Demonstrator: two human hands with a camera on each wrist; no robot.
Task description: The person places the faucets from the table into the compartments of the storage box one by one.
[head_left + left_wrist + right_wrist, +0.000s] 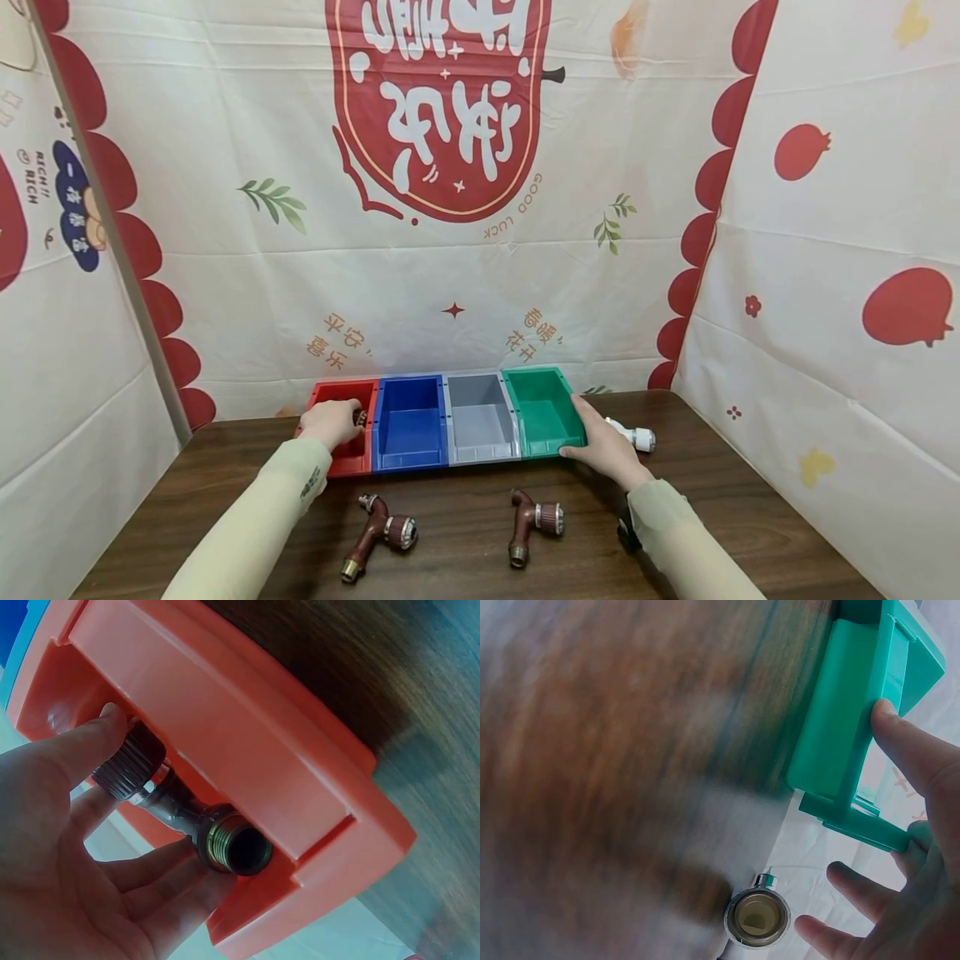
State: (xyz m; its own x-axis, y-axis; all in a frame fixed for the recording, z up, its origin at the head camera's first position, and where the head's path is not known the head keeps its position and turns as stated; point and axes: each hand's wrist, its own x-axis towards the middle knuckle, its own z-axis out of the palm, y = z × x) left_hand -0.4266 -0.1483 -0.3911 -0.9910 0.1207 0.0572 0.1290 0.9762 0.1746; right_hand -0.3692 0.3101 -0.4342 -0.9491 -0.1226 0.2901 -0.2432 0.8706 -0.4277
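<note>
My left hand (330,423) reaches into the red bin (240,720). It holds a brown faucet (176,804), thumb at the ribbed knob and fingers beneath the body, its threaded brass end facing the wrist camera. At the other end of the row, my right hand (606,442) grips the front right corner of the green bin (543,408). The thumb lies on the front lip and a fingertip is at the side rim, while other fingers stretch out apart. Just beyond these fingers lies a white faucet (641,439), its round end (757,916) showing in the right wrist view.
Between the red and green bins sit a blue bin (412,417) and a grey bin (482,417), joined in one row. Two brown faucets, one at left (369,537) and one at right (524,525), lie on the wooden table (457,550) in front. Printed cloth (450,283) hangs behind.
</note>
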